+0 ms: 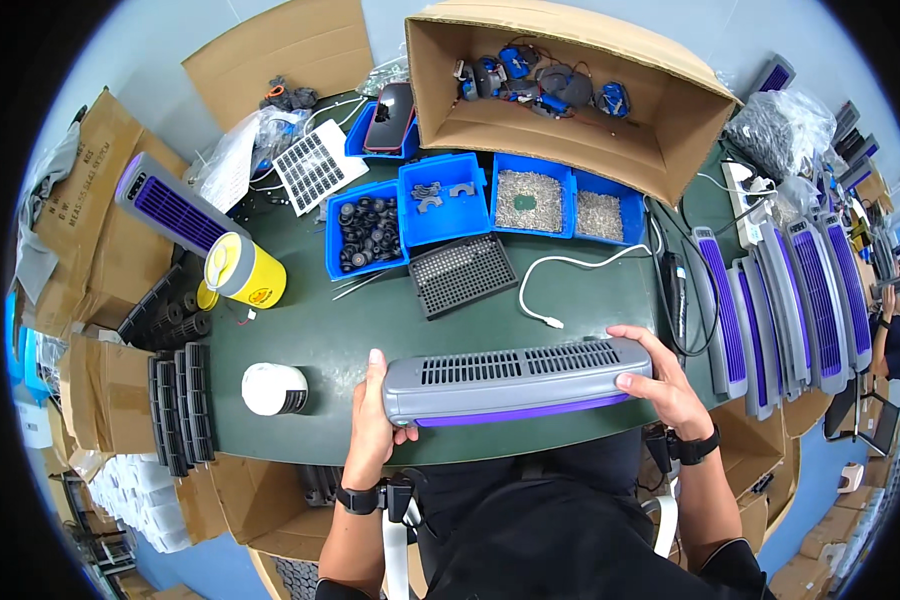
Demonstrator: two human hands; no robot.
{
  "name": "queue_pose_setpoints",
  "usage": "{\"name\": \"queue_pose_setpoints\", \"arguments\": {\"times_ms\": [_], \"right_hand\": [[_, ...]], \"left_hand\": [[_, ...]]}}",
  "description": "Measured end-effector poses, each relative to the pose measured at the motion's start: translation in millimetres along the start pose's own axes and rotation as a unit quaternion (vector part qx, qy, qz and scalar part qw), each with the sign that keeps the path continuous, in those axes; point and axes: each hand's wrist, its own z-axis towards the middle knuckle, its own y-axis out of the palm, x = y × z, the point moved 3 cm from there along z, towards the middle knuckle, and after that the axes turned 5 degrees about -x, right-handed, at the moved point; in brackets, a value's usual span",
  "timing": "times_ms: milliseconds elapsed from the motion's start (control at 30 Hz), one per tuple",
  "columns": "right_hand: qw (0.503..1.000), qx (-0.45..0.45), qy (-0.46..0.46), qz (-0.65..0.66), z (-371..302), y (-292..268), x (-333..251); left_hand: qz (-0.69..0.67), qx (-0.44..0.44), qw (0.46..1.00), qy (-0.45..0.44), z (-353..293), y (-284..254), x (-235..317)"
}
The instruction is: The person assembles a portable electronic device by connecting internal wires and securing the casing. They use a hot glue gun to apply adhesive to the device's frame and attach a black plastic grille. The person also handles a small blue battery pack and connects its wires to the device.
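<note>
Across the near edge of the green table, a small grey tower fan lies level between my hands. Two rows of dark vent slots face up, and a purple strip runs along its near side. My left hand grips the fan's left end, thumb raised along it and fingertips curled under. Around the right end closes my right hand, thumb on the near side and fingers over the far corner. A white USB cable lies just beyond the fan. Left of my left hand stands a white roll.
Blue bins of black round parts and small screws line the back, beside a black perforated tray. A cardboard box holds motors. More purple-grey fans stand right. A yellow canister and black fan rollers sit left.
</note>
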Motion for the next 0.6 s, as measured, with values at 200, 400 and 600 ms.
{"name": "queue_pose_setpoints", "arguments": {"times_ms": [200,400,600], "right_hand": [[1.0,0.009,0.001,-0.009,0.0,4.1,-1.0],[0.99,-0.056,-0.074,0.106,-14.4,-4.4,0.8],[0.98,0.076,-0.149,0.11,-81.5,-53.2,-26.8]], "left_hand": [[-0.004,-0.009,1.0,0.006,0.2,-2.0,-1.7],[-0.038,-0.013,0.999,-0.008,2.9,-0.2,-0.2],[-0.042,-0.076,0.995,-0.052,-17.8,70.3,32.2]]}}
